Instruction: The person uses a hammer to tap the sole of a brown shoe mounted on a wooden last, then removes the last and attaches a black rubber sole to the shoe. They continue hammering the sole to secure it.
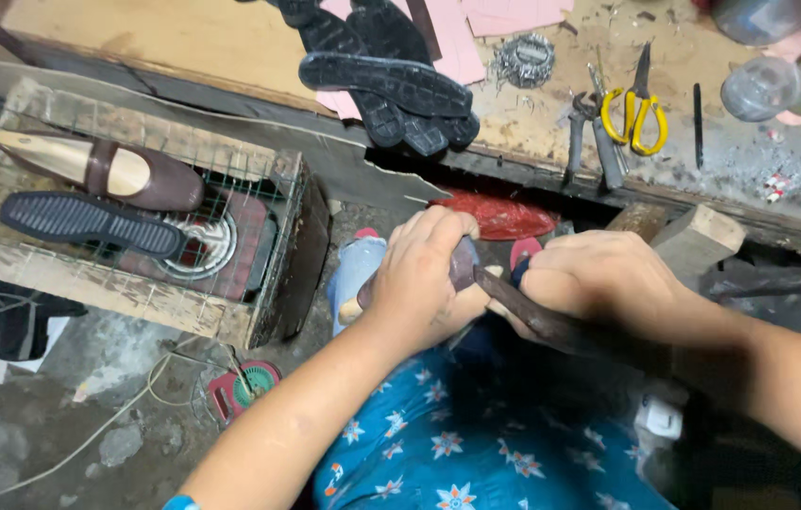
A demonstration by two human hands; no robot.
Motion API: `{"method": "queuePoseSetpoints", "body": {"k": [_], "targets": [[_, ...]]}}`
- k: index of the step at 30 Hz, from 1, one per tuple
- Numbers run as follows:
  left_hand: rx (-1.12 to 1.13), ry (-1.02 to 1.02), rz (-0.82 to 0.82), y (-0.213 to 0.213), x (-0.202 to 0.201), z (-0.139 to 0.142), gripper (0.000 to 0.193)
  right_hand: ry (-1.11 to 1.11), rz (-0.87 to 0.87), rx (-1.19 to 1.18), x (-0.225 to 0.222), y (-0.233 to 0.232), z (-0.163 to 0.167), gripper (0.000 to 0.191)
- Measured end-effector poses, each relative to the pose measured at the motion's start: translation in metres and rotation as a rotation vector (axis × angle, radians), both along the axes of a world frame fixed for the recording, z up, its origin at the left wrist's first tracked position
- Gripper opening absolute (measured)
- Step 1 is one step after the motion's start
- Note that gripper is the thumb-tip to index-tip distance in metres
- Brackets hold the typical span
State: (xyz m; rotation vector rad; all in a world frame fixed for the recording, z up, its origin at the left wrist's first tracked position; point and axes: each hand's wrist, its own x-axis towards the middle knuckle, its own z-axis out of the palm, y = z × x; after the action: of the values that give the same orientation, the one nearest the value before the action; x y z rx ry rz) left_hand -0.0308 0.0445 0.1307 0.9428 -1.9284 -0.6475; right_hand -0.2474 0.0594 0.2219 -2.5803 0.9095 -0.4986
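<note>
Left hand [424, 279] fingers are wrapped tight over a small brownish shoe [464, 264], pinning it down on the lap, just near of the worktop [230, 47] edge. Right hand [598, 283] fingers are closed round a dark flat tool [532, 316], its tip pressed against the shoe right beside the left thumb. That looks like a working step on the shoe's edge or upper, levering or pressing; the next stroke seems to call for a firm left-hand hold and a short, controlled push so the tip does not slip toward the thumb.

Moving outward: blue flowered cloth [457, 444] covers the lap below. To the left, a wire-topped wooden crate [259, 293] over a coil heater carries a brown shoe on a wooden form [126, 175] and a black sole [89, 222]. On the far side, a stack of black soles [391, 80] lies on the worktop, with pliers [589, 142] and yellow-handled scissors [641, 113] to the right.
</note>
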Motion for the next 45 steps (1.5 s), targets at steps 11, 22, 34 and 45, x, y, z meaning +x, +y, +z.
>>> {"method": "queuePoseSetpoints", "body": {"k": [11,22,34,45], "targets": [[0.025,0.053,-0.03,0.005,0.012,0.008,0.053,-0.208,0.108,-0.29,0.003,0.005,-0.013,0.026],[0.023,0.093,-0.048,-0.008,0.015,0.003,0.054,-0.098,0.101,-0.364,0.001,-0.003,-0.028,0.022],[0.042,0.035,0.016,-0.012,0.008,0.0,0.058,0.083,0.119,-0.538,0.005,-0.007,-0.048,0.019],[0.031,-0.038,0.097,0.006,0.055,0.033,0.054,-0.107,-0.513,0.07,-0.003,-0.112,-0.091,0.035]]}}
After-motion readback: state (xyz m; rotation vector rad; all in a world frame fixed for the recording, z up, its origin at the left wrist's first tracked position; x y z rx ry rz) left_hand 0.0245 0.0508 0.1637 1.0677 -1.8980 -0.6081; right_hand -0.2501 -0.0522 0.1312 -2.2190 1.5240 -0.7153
